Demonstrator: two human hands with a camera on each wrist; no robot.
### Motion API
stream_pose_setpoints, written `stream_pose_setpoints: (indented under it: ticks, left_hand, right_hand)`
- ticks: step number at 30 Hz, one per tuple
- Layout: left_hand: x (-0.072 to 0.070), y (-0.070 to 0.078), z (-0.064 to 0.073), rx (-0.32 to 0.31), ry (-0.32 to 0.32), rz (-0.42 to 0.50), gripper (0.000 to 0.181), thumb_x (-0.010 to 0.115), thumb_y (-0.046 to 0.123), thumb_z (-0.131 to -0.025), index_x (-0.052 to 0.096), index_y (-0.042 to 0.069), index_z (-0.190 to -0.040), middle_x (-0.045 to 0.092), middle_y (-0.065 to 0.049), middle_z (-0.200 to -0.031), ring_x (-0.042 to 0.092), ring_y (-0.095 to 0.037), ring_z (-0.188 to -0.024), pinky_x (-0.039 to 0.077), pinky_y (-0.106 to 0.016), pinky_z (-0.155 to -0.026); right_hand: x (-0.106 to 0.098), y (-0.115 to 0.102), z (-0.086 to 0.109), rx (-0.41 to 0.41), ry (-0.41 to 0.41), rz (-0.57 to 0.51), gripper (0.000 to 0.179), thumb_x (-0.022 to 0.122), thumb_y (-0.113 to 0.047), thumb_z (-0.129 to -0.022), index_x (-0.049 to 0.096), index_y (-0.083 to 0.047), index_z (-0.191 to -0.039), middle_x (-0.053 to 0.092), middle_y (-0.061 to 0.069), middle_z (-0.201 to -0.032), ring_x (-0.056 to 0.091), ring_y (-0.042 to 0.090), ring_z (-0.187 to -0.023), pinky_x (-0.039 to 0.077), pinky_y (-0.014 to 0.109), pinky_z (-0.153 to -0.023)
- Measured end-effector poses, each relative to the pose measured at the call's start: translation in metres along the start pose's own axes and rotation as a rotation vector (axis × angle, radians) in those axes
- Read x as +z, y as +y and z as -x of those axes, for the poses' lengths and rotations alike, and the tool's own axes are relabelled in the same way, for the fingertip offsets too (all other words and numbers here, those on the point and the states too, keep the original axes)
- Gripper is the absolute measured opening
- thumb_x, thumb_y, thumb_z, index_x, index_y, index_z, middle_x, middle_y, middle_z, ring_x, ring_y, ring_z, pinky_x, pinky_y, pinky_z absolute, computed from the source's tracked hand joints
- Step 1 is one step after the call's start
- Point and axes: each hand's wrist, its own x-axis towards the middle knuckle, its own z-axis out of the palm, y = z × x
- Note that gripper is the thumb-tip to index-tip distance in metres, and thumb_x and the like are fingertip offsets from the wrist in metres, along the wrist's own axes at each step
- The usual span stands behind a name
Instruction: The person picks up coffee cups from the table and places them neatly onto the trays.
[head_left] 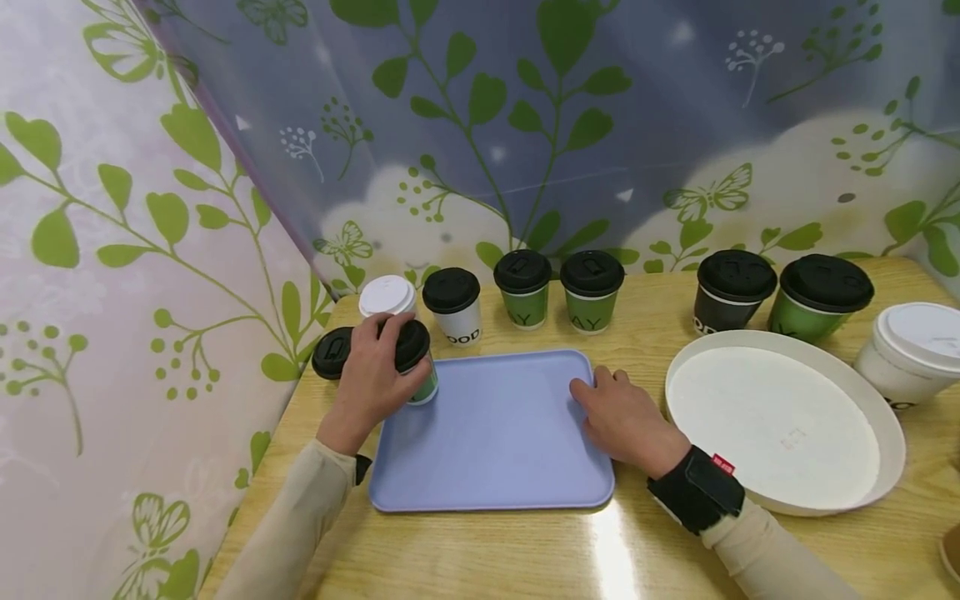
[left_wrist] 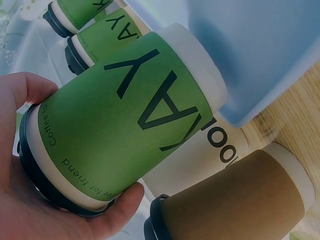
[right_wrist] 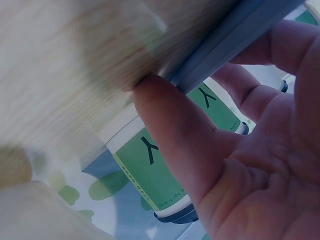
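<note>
My left hand [head_left: 377,371] grips a green paper coffee cup [left_wrist: 125,110] around its black lid from above, at the back left corner of a lavender tray [head_left: 495,442]. Whether the cup's base touches the tray is unclear. At the tray's right edge, my right hand [head_left: 626,421] pinches the rim, with the thumb [right_wrist: 175,130] on one side and the fingers on the other. Beside the held cup stand a brown cup with a black lid [left_wrist: 235,200] and a white-lidded cup [head_left: 387,296].
Behind the tray stand a white cup with a black lid [head_left: 453,308] and two green cups [head_left: 522,292]. A round white tray [head_left: 780,417] lies at the right. Around it are a black cup [head_left: 727,292], another green cup [head_left: 817,296] and a white cup [head_left: 911,350]. Patterned fabric borders the table.
</note>
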Motion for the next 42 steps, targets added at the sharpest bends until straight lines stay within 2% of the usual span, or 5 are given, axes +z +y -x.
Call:
stream_pose_setpoints:
  ticks: [5, 13, 42]
  left_hand:
    - [0.0022, -0.0008, -0.0017, -0.012, -0.03, -0.01, 0.058, 0.072, 0.029, -0.089, 0.056, 0.008, -0.14, 0.048, -0.026, -0.136, 0.046, -0.046, -0.123, 0.046, -0.061, -0.096]
    - [0.0036, -0.0025, -0.0001, -0.01, -0.014, 0.0, 0.057, 0.072, 0.028, -0.087, 0.057, 0.008, -0.139, 0.049, -0.026, -0.135, 0.045, -0.046, -0.123, 0.046, -0.061, -0.096]
    - [0.0101, -0.0081, 0.0022, 0.011, 0.005, 0.005, 0.058, 0.072, 0.027, -0.087, 0.056, 0.006, -0.139, 0.049, -0.028, -0.133, 0.045, -0.048, -0.122, 0.045, -0.061, -0.097]
  right_hand:
    - [0.0013, 0.0012, 0.0009, -0.003, 0.004, 0.003, 0.023, 0.067, -0.008, -0.096, 0.061, -0.006, -0.118, 0.054, 0.02, -0.1, 0.048, 0.031, -0.081, 0.047, 0.041, -0.061]
    - [0.0014, 0.0008, -0.0004, -0.019, 0.021, 0.007, 0.023, 0.068, -0.008, -0.095, 0.062, -0.006, -0.117, 0.054, 0.02, -0.099, 0.048, 0.031, -0.08, 0.047, 0.04, -0.06]
    - [0.0003, 0.0007, -0.0011, -0.005, -0.002, 0.004, 0.024, 0.067, -0.009, -0.096, 0.061, -0.006, -0.119, 0.055, 0.021, -0.103, 0.05, 0.032, -0.083, 0.048, 0.042, -0.062]
